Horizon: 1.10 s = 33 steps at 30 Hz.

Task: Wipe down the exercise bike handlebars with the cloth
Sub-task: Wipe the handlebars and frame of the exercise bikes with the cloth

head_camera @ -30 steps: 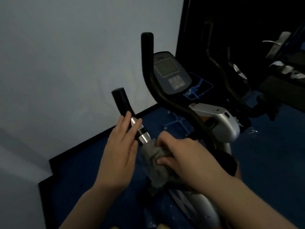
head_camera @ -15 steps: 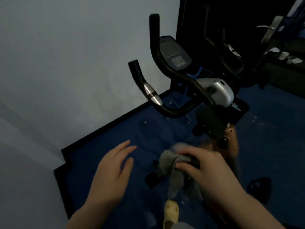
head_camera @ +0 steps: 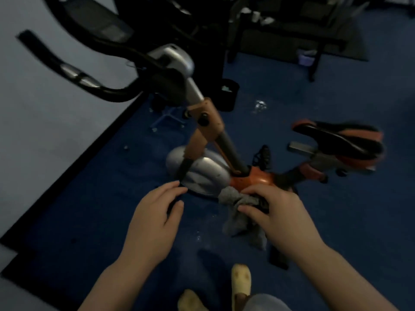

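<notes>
The exercise bike's black handlebar, with a silver sensor band, curves across the upper left, well above both hands. My right hand pinches a crumpled grey cloth that hangs down in front of the bike's orange frame. My left hand hovers beside it with fingers relaxed and holds nothing, close to the silver flywheel cover. The console at the top is dark and blurred.
The bike's black and orange saddle sticks out at the right. A dark bin stands on the blue floor behind the bike. Other dark gym equipment fills the top right. A pale wall runs along the left. Yellow slippers show below.
Both hands have come off the handlebar and dropped low. The view has tilted down and right, so the handlebar now sits upper left and the saddle has come into sight.
</notes>
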Tool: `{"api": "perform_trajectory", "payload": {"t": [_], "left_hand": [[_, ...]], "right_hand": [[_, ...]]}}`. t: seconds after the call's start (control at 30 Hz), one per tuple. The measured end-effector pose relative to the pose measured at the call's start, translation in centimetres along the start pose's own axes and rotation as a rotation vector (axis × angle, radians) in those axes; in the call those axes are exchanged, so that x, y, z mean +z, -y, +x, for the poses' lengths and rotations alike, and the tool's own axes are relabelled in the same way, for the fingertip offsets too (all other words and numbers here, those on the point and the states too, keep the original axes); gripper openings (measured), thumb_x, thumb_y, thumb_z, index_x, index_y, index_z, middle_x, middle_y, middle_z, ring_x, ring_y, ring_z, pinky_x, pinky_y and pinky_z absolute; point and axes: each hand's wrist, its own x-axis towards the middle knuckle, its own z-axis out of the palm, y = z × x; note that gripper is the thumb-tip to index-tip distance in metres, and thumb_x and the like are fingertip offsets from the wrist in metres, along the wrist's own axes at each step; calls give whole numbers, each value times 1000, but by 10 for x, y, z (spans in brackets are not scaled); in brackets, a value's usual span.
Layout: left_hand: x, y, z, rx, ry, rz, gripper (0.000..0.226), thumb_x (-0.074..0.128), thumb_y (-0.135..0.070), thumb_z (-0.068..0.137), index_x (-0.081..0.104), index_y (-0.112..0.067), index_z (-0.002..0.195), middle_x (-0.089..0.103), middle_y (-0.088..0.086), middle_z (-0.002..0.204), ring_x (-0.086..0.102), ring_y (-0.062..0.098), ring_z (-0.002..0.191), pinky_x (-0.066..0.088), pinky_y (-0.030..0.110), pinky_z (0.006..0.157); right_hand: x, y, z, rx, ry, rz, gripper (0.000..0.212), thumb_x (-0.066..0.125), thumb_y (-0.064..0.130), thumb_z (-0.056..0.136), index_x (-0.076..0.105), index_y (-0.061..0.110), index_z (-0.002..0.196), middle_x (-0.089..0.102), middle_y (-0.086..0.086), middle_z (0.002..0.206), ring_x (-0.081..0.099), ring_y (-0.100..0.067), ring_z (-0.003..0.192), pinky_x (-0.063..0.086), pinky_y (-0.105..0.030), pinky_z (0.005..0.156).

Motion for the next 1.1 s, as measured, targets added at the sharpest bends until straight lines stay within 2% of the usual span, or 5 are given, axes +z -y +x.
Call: {"api": "perform_trajectory", "payload": {"t": [0.17, 0.3, 0.67, 0.83, 1.1], "left_hand": [[67, -46, -14, 70, 162, 16, 31, 48, -30, 94, 58, -32, 124, 48, -18, 137, 40, -1, 125, 36, 30, 106], [127, -97, -23, 132, 249, 25, 31, 50, -28, 94, 58, -31, 124, 48, -17, 136, 41, 4, 127, 32, 29, 109], [286, -253, -62, 142, 220, -5, 35, 54, -27, 91, 57, -29, 125, 50, -13, 135, 42, 7, 125, 35, 35, 108], [311, -290, -64, 142, 192, 55, 33, 57, -25, 89, 59, -27, 122, 54, -11, 132, 45, 10, 123, 37, 33, 104], [367, -339, -2, 161, 177, 60, 29, 57, -25, 89, 59, -31, 118, 48, -22, 119, 41, -2, 111, 33, 24, 96]], "right_hand": [[-39, -65, -59, 184, -110, 3, 21, 71, 34, 80, 66, 34, 100, 63, 19, 89, 59, -4, 86, 51, -24, 74], [-77, -126, -108, 301, -173, 17, 21, 70, 35, 80, 66, 34, 101, 67, 16, 94, 61, -6, 88, 53, -29, 76], [-211, -305, -221, 381, -199, -93, 12, 69, 35, 81, 66, 34, 92, 66, 17, 86, 60, -4, 82, 47, -23, 70], [-243, -351, -226, 402, -228, -24, 11, 71, 34, 79, 65, 36, 88, 66, 18, 81, 59, 1, 77, 43, -14, 62], [-269, -409, -170, 344, -218, 37, 13, 70, 36, 79, 65, 37, 91, 66, 19, 82, 59, 2, 77, 47, -16, 64]]}}
